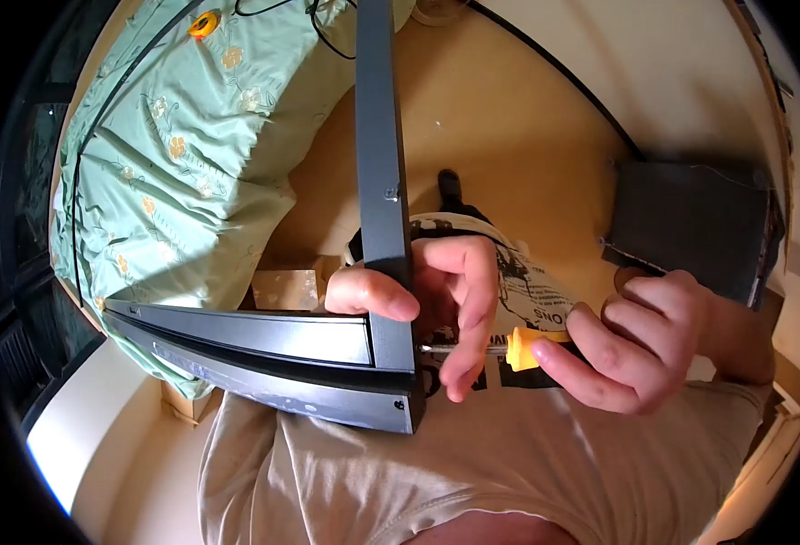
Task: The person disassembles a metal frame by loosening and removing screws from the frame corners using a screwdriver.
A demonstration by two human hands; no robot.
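A dark grey metal frame (383, 136) with a long upright bar meets a wide side rail at a corner in front of my torso. My left hand (462, 272) grips the bar just above this corner, thumb over its face and fingers curled on the right side. In my right hand (631, 341) is a screwdriver (522, 350) with a yellow handle, held level. Its thin shaft passes behind a left finger, and the tip is at the right side of the corner. Whether a screw sits there is too small to tell.
A green flowered cloth (177, 182) covers the surface at left, with a small orange-yellow object (203, 24) and black cables on it. A black box-like object (690, 227) stands at right. Below the frame is a cardboard box (286, 289) on the tan floor (500, 118).
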